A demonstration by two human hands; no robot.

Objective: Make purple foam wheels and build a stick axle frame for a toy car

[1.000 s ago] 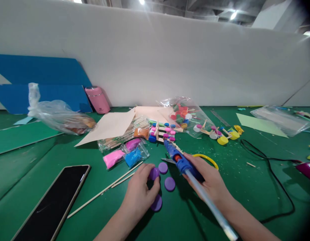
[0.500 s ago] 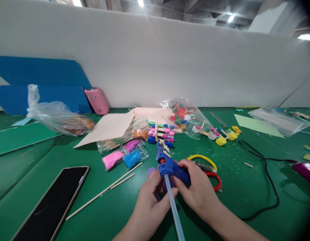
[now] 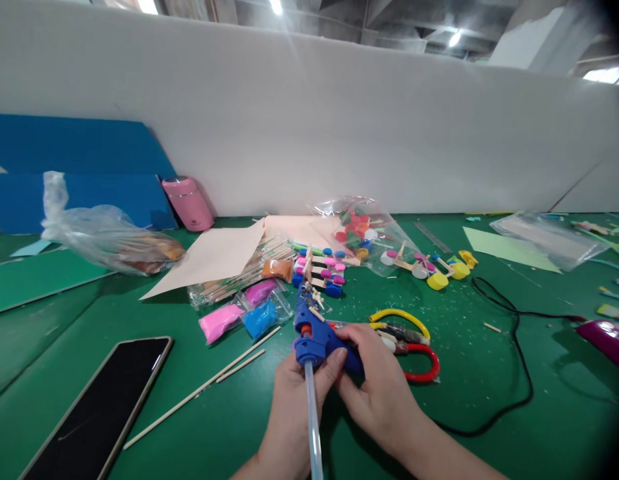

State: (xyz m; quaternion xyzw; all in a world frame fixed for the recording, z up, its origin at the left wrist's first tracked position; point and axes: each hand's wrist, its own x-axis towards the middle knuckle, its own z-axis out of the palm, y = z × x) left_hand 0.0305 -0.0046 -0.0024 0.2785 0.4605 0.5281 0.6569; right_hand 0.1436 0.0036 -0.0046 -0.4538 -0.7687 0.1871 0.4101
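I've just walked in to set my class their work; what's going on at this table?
A person's right hand grips a blue glue gun, with a clear glue stick sticking out of its back. The left hand is close against the gun; whether it holds anything else is hidden. Beyond lie a pink packet and a blue packet; a phone lies to the left.

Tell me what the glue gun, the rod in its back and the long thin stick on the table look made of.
Glue gun: probably hard plastic, blue and satiny, judging by its moulded body.
Rod: likely hot-melt glue, smooth and slightly glossy, being translucent with pale highlights.
Long thin stick: apparently bare wood or bamboo, matt, from its pale tan colour.
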